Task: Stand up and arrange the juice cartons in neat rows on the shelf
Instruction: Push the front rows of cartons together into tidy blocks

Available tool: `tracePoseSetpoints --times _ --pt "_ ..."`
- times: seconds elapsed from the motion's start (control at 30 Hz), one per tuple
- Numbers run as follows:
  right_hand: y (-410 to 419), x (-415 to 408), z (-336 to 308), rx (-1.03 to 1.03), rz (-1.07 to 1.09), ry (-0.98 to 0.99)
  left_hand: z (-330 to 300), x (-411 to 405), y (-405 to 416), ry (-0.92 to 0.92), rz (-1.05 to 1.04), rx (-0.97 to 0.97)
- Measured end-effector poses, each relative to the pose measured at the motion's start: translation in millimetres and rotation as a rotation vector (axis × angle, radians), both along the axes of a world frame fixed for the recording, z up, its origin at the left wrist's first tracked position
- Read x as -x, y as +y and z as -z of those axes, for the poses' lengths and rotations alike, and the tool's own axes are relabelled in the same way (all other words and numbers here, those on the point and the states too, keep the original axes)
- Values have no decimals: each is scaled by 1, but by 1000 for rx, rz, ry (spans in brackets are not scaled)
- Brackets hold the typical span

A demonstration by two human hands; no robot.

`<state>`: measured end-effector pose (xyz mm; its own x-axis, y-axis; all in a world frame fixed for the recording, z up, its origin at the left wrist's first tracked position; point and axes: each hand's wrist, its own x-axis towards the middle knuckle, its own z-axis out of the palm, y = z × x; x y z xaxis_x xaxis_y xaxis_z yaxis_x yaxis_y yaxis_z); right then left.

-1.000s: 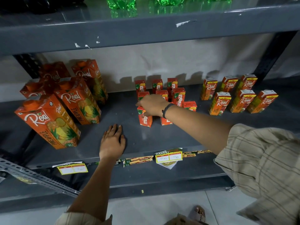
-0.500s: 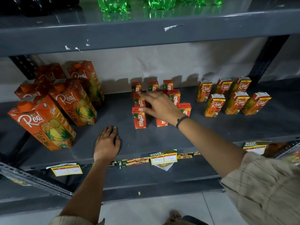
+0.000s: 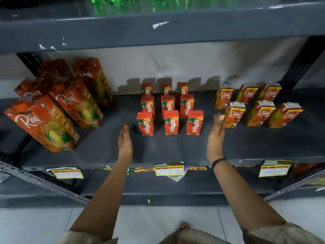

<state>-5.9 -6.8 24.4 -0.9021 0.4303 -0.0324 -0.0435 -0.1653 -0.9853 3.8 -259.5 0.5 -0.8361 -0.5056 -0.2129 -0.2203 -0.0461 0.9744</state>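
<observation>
Flanking the upright Maaza cartons [image 3: 171, 110] on the shelf [image 3: 175, 148]: left hand [image 3: 125, 144] and right hand [image 3: 215, 136], both open, flat, holding nothing.

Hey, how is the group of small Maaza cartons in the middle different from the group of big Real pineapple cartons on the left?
The Maaza cartons are small; the Real pineapple cartons are far bigger. The Maaza cartons form three rows of three with gaps between them; the Real pineapple cartons are fewer and crowd close together. The Maaza cartons have flat tops; the Real pineapple cartons have sloped tops with round caps. Both groups are orange-red, upright, and on the same shelf.
</observation>
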Motion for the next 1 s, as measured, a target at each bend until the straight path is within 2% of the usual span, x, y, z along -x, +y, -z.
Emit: tracePoseSetpoints --times 0.1,0.23,0.3,0.4,0.67,0.87,1.0 --pt "4 4 11 76 -166 -73 -8 14 21 58 -10 -210" --pt "6 11 20 70 -342 -119 -8 26 38 103 44 -269" --pt "4 11 25 -14 -375 -127 1 25 41 60 30 -215" --pt "1 9 28 -18 -390 -110 7 21 45 45 11 -92" --pt "-15 11 21 -103 -424 -47 4 17 58 88 193 193" --pt "-29 12 21 -184 -478 -46 -1 16 58 25 280 218" --pt "-11 21 21 -269 -589 -19 -5 22 37 12 422 216"
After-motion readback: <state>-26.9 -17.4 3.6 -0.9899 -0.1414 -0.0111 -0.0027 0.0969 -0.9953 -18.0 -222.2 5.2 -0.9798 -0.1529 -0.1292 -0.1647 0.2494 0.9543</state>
